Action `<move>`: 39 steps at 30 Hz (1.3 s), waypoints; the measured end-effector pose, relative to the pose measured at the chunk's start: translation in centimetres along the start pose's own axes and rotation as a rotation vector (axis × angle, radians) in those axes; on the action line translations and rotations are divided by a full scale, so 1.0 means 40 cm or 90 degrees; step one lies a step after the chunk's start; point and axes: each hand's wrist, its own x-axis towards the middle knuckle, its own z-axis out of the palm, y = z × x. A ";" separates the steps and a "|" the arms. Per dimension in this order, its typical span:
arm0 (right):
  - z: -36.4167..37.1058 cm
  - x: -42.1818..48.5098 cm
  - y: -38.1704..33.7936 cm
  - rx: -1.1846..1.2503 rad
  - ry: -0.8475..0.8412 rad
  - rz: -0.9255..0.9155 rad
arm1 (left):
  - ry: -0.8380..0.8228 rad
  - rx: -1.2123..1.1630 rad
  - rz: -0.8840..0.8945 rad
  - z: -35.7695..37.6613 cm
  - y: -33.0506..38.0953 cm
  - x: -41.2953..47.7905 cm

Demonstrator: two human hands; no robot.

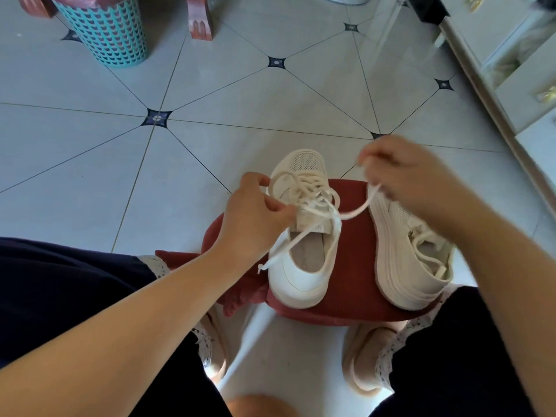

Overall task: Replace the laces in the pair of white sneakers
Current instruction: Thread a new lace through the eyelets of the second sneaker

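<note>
Basket (105, 34) stands well beyond stool (355, 266) where left hand (255, 218), right hand (412, 176) pinch lace (358, 210) of sneaker (298, 281).

1. Upright white sneaker (296, 284): smooth matt heel panel, perforated mesh toe.
2. White cord lace (356, 211): soft woven cloth.
3. Red stool top (355, 266): matt cloth.
4. Grey floor tiles (90, 164): glossy, smooth.
5. Teal lattice basket (105, 34): plastic.

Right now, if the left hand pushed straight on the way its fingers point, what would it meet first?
The left hand would probably meet the tongue and crossed lace of the upright sneaker first; depth is unclear.
</note>
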 end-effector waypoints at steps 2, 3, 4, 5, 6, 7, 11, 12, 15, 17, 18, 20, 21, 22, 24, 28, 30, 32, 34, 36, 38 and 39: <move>0.066 -0.013 -0.010 -0.157 -0.053 -0.100 | 0.011 0.003 0.022 -0.002 0.002 -0.003; 0.093 -0.020 -0.014 -0.216 -0.081 -0.129 | 0.011 0.004 0.033 -0.003 0.002 -0.005; 0.114 -0.023 -0.017 -0.273 -0.105 -0.144 | 0.010 0.005 0.043 -0.004 0.003 -0.006; 0.127 -0.024 -0.019 -0.321 -0.106 -0.158 | 0.010 0.007 0.049 -0.005 0.003 -0.008; 0.133 -0.024 -0.022 -0.359 -0.087 -0.173 | 0.010 0.007 0.050 -0.006 0.002 -0.008; 0.134 -0.024 -0.020 -0.392 -0.057 -0.192 | 0.011 0.007 0.049 -0.007 0.002 -0.007; 0.125 -0.032 -0.016 -0.430 -0.053 -0.218 | 0.004 0.014 0.046 -0.004 0.003 -0.004; 0.128 -0.036 -0.017 -0.421 -0.071 -0.215 | 0.001 0.013 0.043 -0.003 0.004 -0.005; 0.119 -0.047 -0.019 -0.402 -0.056 -0.249 | 0.008 0.006 0.020 -0.005 0.007 -0.006; 0.067 -0.046 -0.033 -0.306 -0.063 -0.204 | 0.014 0.009 -0.014 -0.012 0.008 -0.006; 0.032 -0.044 -0.035 -0.241 -0.098 -0.180 | 0.016 0.016 -0.029 -0.016 0.010 -0.006; -0.031 -0.049 -0.031 -0.153 -0.274 -0.139 | -0.003 0.014 -0.061 -0.024 0.017 -0.005; -0.051 -0.053 -0.029 -0.149 -0.389 -0.109 | -0.029 0.007 -0.084 -0.029 0.022 -0.002; -0.061 -0.058 -0.024 -0.165 -0.485 -0.084 | -0.070 0.007 -0.105 -0.036 0.028 0.002; -0.059 -0.056 -0.006 -0.205 -0.529 -0.058 | -0.153 0.031 -0.119 -0.056 0.044 0.015; -0.018 -0.002 0.031 -0.234 -0.206 -0.022 | -0.094 -0.063 -0.119 -0.089 0.066 0.068; 0.008 0.023 0.038 -0.211 -0.088 -0.020 | -0.073 -0.083 -0.114 -0.077 0.074 0.091; 0.032 0.046 0.048 -0.216 -0.051 -0.039 | -0.096 -0.067 -0.104 -0.050 0.073 0.104; 0.059 0.062 0.055 -0.184 -0.057 -0.041 | -0.131 -0.045 -0.095 -0.027 0.070 0.109; 0.083 0.073 0.063 -0.137 -0.071 -0.029 | -0.142 -0.017 -0.074 -0.015 0.065 0.115; 0.101 0.079 0.071 -0.094 -0.082 -0.011 | -0.146 0.022 -0.050 -0.013 0.061 0.122; 0.107 0.081 0.074 -0.074 -0.082 0.000 | -0.151 0.038 -0.048 -0.013 0.060 0.125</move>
